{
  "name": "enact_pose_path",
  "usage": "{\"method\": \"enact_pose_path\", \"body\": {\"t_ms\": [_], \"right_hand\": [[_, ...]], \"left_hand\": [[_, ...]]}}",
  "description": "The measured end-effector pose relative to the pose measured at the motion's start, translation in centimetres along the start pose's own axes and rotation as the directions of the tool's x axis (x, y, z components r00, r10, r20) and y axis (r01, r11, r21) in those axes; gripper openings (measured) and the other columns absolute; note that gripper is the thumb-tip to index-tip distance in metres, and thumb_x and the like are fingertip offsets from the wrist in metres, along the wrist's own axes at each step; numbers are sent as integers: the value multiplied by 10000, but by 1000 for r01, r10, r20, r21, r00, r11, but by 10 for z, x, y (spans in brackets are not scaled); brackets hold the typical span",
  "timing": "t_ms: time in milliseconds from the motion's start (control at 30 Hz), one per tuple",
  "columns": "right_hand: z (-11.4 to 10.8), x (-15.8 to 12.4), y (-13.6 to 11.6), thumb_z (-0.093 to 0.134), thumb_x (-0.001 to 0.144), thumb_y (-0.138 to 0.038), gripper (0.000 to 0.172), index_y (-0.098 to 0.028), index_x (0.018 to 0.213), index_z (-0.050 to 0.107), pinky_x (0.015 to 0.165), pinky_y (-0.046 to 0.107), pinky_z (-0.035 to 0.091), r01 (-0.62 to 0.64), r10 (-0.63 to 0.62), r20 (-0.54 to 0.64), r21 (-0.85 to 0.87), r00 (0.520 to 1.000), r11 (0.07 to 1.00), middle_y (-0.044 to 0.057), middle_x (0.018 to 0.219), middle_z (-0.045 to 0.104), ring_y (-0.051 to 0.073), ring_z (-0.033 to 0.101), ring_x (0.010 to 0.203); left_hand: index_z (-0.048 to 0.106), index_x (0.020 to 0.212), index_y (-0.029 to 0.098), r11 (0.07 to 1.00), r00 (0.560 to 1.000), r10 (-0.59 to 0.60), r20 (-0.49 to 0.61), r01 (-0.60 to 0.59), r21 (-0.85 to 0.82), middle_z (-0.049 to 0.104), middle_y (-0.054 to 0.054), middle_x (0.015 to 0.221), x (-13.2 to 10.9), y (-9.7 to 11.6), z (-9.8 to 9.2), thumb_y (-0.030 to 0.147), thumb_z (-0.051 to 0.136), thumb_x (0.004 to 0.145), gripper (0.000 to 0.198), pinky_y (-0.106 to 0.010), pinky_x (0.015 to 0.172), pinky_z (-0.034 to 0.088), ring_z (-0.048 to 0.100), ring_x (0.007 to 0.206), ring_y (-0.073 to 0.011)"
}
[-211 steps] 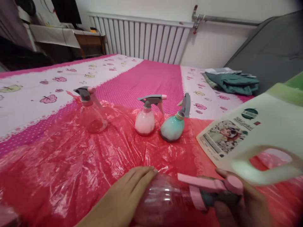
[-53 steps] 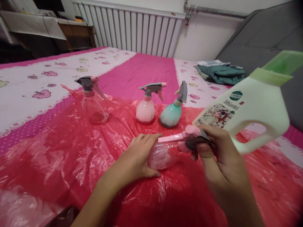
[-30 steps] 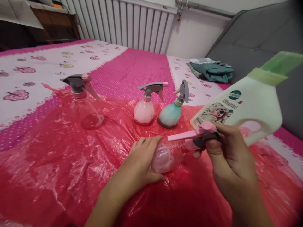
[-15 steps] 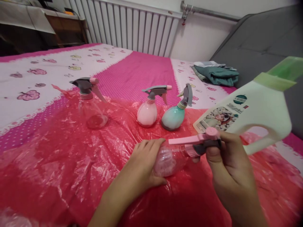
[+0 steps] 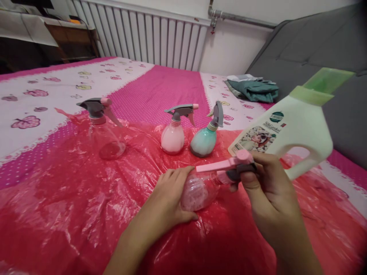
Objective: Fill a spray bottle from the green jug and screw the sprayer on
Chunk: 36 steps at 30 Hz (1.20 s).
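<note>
A clear spray bottle point(image 5: 197, 193) with a pink trigger and dark grey head lies tilted on its side between my hands. Around its rounded base my left hand point(image 5: 169, 194) is closed, thumb underneath. My right hand point(image 5: 269, 198) grips the spray head, fingers partly hidden behind it. Just beyond stand a pink-filled spray bottle point(image 5: 172, 138) and a teal spray bottle point(image 5: 204, 140), both with grey heads. Farther left, another clear spray bottle point(image 5: 106, 141) leans on the plastic. A large pale green jug point(image 5: 298, 122) with a green cap tilts behind my right hand.
Crinkled red plastic sheeting point(image 5: 86, 206) covers the near part of the bed. Folded clothes point(image 5: 252, 88) lie at the back right, by a grey headboard point(image 5: 309, 46). A white radiator point(image 5: 143, 34) lines the wall; a desk point(image 5: 69, 40) stands at the far left.
The camera view has shifted slightly, so everything appears a little farther left. Both hands keep their hold on the clear spray bottle, which looks almost unchanged in pose.
</note>
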State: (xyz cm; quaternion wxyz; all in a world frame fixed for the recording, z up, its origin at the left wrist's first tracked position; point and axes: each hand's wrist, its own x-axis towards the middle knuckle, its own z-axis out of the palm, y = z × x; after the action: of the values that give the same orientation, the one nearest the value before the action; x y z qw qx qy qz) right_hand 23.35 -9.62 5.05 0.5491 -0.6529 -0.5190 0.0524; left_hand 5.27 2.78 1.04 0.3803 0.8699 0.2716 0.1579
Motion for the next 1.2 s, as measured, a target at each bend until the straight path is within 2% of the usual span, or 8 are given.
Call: {"method": "enact_pose_path", "body": {"t_ms": [100,167,267,333,500,633,867,1200], "right_hand": [[-2,1,-3,578,1112,-336,105,-372,1145,671,691,283,516,50,-47,35,-76,998,996,-66,942,736,106,610,687],[-3,0,-4,563,1120,-386,136,-381,1199,673,665,297,487,16,-13,31,-102,999,995,-52,919,712,118,582,673],[-2,-1,-4,564,1116,-464,211,-383,1287,656,684,317,492,-79,77,-32,-51,997,996,-8,1082,741,158,672,834],[-1,-1,-4,581,1111,-452,194,-385,1279,653,713,312,513,-73,72,-63,-8,995,997,-9,1156,754,167,713,932],[-8,3,-6,583,1114,-375,91,-372,1157,663,721,244,543,-15,17,22,-100,1000,995,-73,924,730,95,684,758],[-15,5,-9,571,1121,-397,121,-367,1192,664,668,208,535,-48,48,-6,-82,999,995,-70,875,675,75,642,683],[-9,4,-9,565,1126,-415,128,-382,1215,650,780,233,565,-62,61,51,13,997,998,-59,1010,722,100,708,866],[-15,2,-11,584,1117,-401,111,-407,1198,659,808,253,549,-12,13,64,-24,998,1000,-74,977,722,110,722,881]], "left_hand": [[527,1536,273,1000,1000,8,-2,-8,-5,650,-125,1474,-2,1,-2,132,973,660,993,-616,1149,501,609,1352,-403],[534,1531,288,1000,1000,17,-12,-17,3,653,-119,1473,-3,1,-2,151,971,664,981,-624,1153,498,614,1348,-408],[495,1557,282,1000,1000,14,-24,-13,25,654,-126,1468,-4,0,-1,155,971,659,1024,-629,1161,494,615,1348,-415],[460,1581,277,1000,1000,10,-27,-9,28,650,-135,1468,-3,0,-1,164,968,664,1054,-632,1168,490,606,1362,-418],[464,1547,250,999,1000,1,-11,0,51,639,-155,1497,1,2,-1,178,962,672,1009,-652,1191,472,590,1389,-424],[460,1524,257,997,1000,14,0,-14,79,632,-156,1521,0,1,-1,148,937,688,969,-678,1197,462,584,1409,-433],[402,1574,284,997,1000,23,-15,-22,73,579,-174,1593,-6,-9,-1,223,927,738,989,-710,1210,440,554,1461,-454],[431,1585,289,998,998,57,-14,-56,42,601,-142,1572,-6,-3,0,170,943,740,995,-635,1223,438,560,1441,-404]]}}
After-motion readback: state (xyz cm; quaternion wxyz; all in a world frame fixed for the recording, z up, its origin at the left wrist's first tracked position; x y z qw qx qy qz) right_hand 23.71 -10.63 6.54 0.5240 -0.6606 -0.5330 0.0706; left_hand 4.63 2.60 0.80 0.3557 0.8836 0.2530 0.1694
